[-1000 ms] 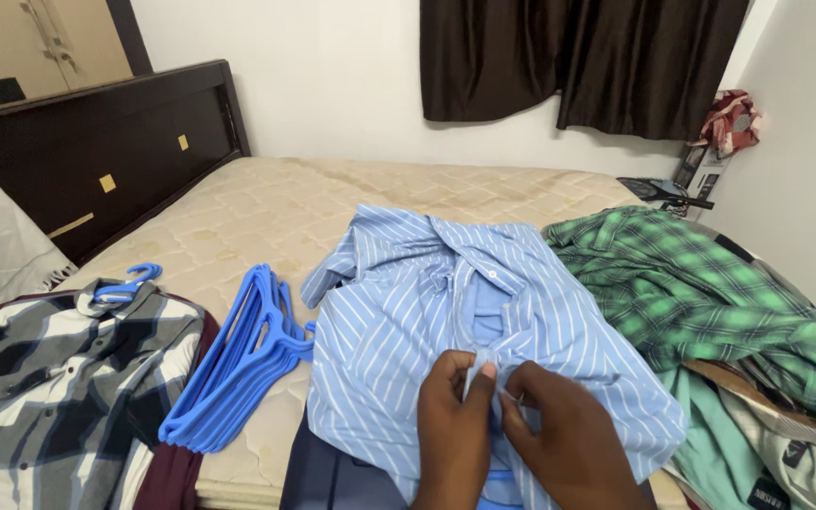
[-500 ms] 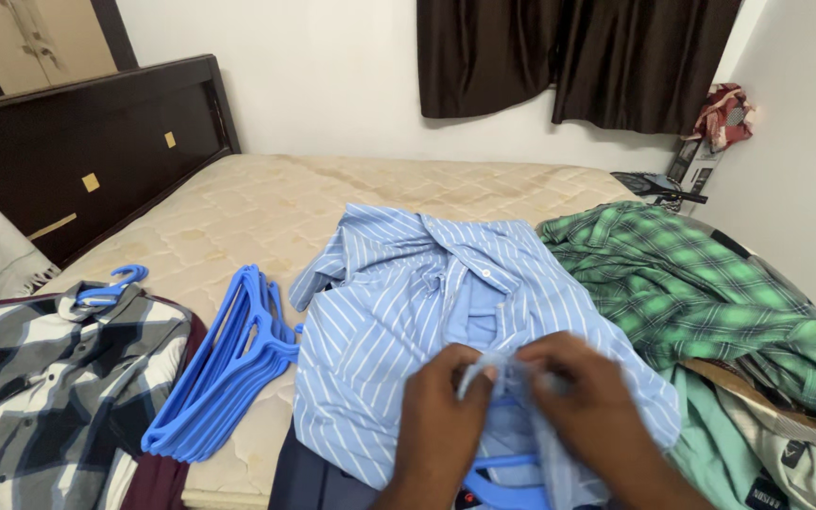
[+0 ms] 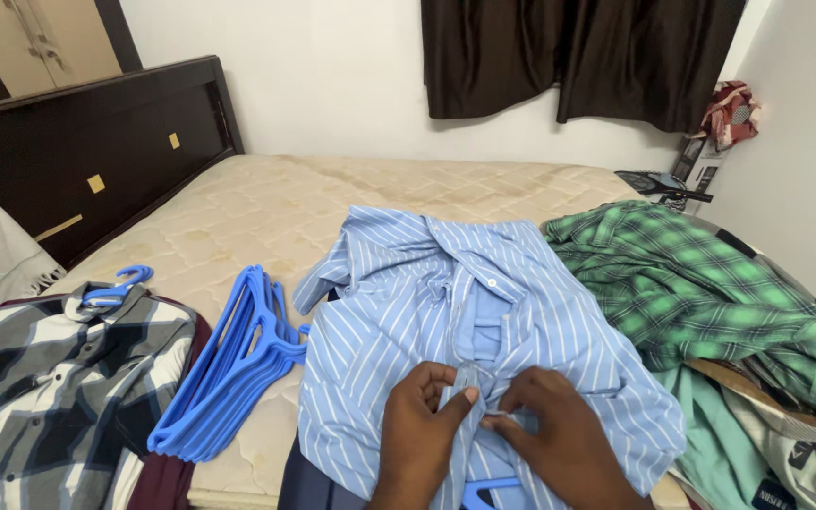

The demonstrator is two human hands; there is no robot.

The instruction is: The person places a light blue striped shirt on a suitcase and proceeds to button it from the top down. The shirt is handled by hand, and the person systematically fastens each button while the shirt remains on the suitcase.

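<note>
- The step in hand is judged to be the buttoning of the light-blue, white-striped cotton shirt (image 3: 408, 321), which lies front-up at the near edge of the bare cream quilted mattress (image 3: 266, 212), between the stack of blue plastic hangers (image 3: 238, 364) and the green checked shirt (image 3: 701, 283).
- The shirt is seen to be already mounted on a blue hanger (image 3: 488, 491), part of which shows at its lower opening.
- The left hand (image 3: 422, 434) is curled, with thumb and forefinger pinched on one edge of the placket at mid-chest.
- The right hand (image 3: 559, 434) is bent inward, its fingertips closed narrowly on the facing edge; the two hands touch at the fastening.
- Whether a button is through its hole cannot be told.
- The next move is judged to call for a fine two-handed pinch, with the plackets kept aligned and taut.
- A grey-and-white checked shirt (image 3: 49, 397) on a hanger lies well apart at the left.
</note>
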